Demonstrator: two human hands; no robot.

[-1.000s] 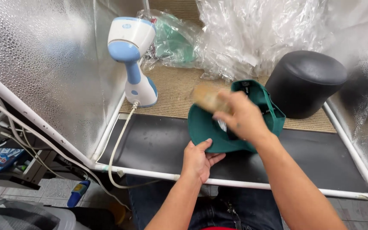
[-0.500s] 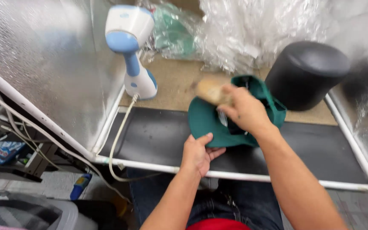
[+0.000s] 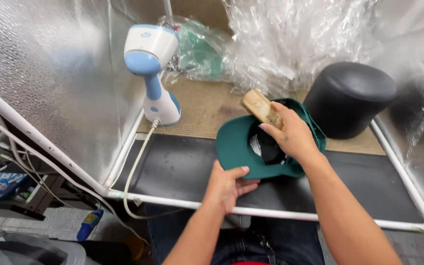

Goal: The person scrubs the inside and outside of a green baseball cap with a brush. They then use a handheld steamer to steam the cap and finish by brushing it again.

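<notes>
Green cap (image 3: 241, 147), held upside down with its dark inner lining facing up, above the black surface (image 3: 172, 167) inside a foil-walled booth. The left hand (image 3: 226, 186) grips the cap's brim from below, thumb on the upper face and fingers curled under. The right hand (image 3: 290, 135) is closed around a pale wooden brush (image 3: 260, 108), resting over the cap's opening. Just beyond the cap on its right stands a black rounded form (image 3: 349, 98), touching or nearly touching the cap's crown. To the cap's left, well apart, a white and blue handheld steamer (image 3: 153, 68) stands upright on a tan mat (image 3: 207, 105), its cord (image 3: 133, 172) trailing over the white tube frame (image 3: 271, 213). Behind the cap lies crumpled clear plastic wrap (image 3: 290, 39).
</notes>
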